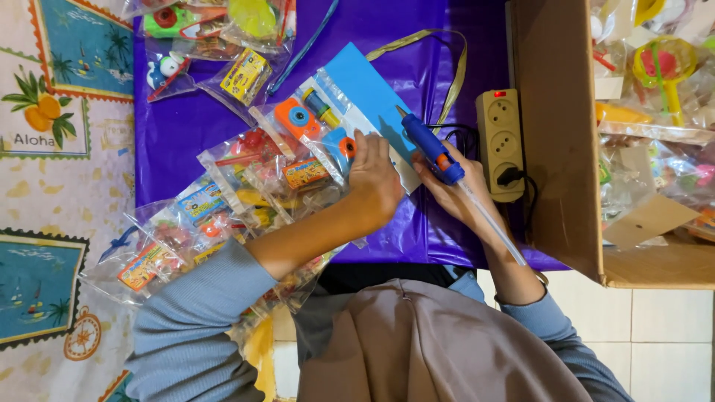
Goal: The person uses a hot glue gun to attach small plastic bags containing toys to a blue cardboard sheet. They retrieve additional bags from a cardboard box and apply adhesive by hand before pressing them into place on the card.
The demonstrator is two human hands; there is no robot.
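Glue gun (pixel 430 147), gripped in right hand (pixel 456 192), risks burning left hand (pixel 375 181) pressing toy packet (pixel 328 126) just beside nozzle.

One blue glue gun (pixel 430 146), one power strip (pixel 500 141), two hands.

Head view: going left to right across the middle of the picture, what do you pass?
Patterned cloth → pile of clear toy packets → left hand → blue glue gun in the right hand → beige power strip → cardboard box.
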